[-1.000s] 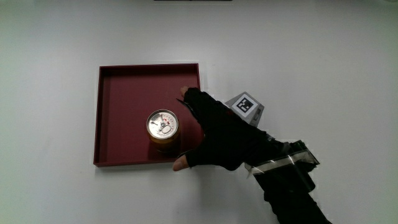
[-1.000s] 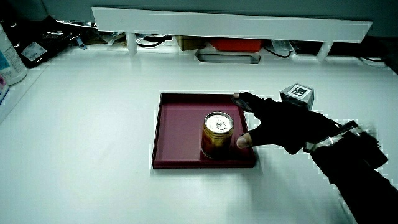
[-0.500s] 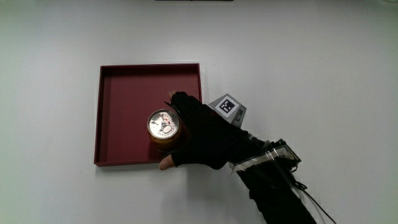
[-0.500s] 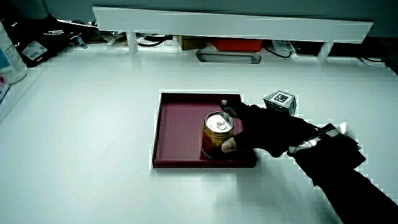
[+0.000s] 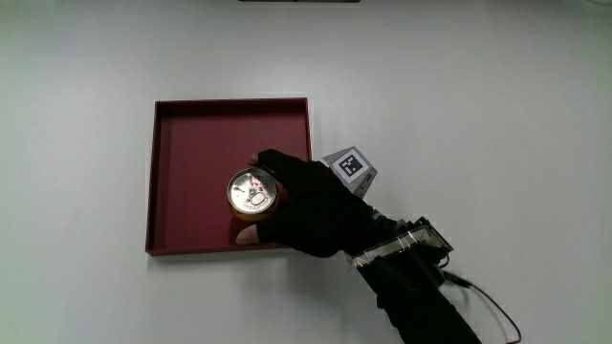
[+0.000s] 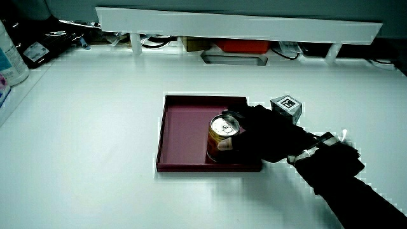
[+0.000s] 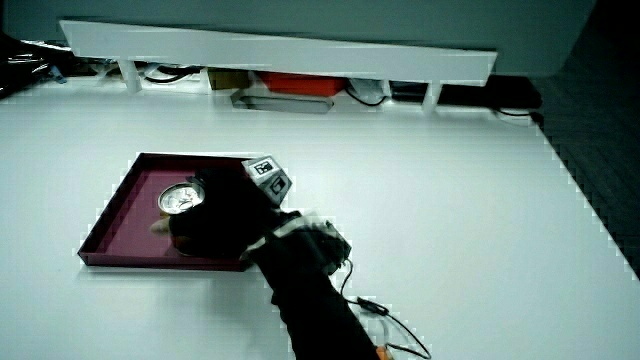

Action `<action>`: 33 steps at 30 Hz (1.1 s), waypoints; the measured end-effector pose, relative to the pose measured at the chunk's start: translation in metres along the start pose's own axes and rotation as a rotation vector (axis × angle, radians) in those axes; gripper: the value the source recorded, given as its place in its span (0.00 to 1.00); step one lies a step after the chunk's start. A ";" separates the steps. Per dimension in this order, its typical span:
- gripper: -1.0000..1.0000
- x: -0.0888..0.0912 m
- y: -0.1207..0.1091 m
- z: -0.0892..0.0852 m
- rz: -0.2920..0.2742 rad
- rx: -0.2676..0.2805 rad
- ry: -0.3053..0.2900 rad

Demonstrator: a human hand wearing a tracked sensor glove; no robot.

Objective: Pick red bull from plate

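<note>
A gold can with a silver pull-tab lid (image 5: 251, 191) stands upright in a dark red square tray (image 5: 191, 143), in the part of the tray nearest the person. The can (image 6: 222, 130) and the tray (image 6: 184, 121) appear in both side views; the can's lid (image 7: 181, 199) shows just past the glove. The black-gloved hand (image 5: 306, 205) is wrapped around the can's side, its thumb at the can's near side and its fingertips at the side away from the person. A patterned cube (image 5: 350, 164) sits on the back of the hand.
The tray rests on a white table (image 5: 478, 86). A low white partition (image 6: 241, 25) with cables and boxes under it runs along the table's edge farthest from the person. Bottles stand at the table's edge in a side view (image 6: 9, 57).
The hand has moved over the tray's rim toward the can and closed its fingers around it. The can has not shifted in the tray.
</note>
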 end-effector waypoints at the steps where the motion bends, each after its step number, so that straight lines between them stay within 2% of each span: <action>1: 0.70 -0.002 -0.001 0.000 -0.005 0.014 0.003; 2: 0.72 -0.001 -0.002 0.000 -0.001 0.041 -0.012; 4: 0.76 0.000 -0.002 0.001 0.017 0.058 0.012; 5: 0.78 0.000 -0.003 0.001 0.018 0.086 -0.005; 6: 0.80 0.002 -0.003 0.000 0.026 0.078 0.015; 8: 0.84 0.003 -0.004 0.000 0.041 0.105 0.013; 10: 0.88 0.004 -0.003 0.000 0.046 0.107 0.026; 12: 0.92 0.003 -0.003 0.000 0.041 0.104 0.016; 13: 0.94 0.003 -0.003 0.000 0.058 0.109 0.013; 15: 0.98 0.001 -0.004 0.000 0.030 0.104 0.015; 16: 1.00 0.002 -0.004 0.000 0.043 0.113 0.010; 17: 1.00 0.002 -0.004 0.001 0.038 0.112 0.014; 18: 1.00 0.002 -0.004 0.000 0.064 0.119 0.019; 20: 1.00 0.001 -0.005 0.000 0.054 0.119 0.022; 23: 1.00 -0.001 -0.006 -0.001 0.075 0.138 -0.002; 26: 1.00 -0.003 -0.009 0.003 0.093 0.142 0.044; 27: 1.00 -0.006 -0.010 0.005 0.104 0.141 0.062; 29: 1.00 -0.011 -0.013 0.009 0.126 0.144 0.051; 30: 1.00 -0.016 -0.015 0.011 0.139 0.142 0.072; 33: 1.00 -0.030 -0.023 0.017 0.152 0.144 0.050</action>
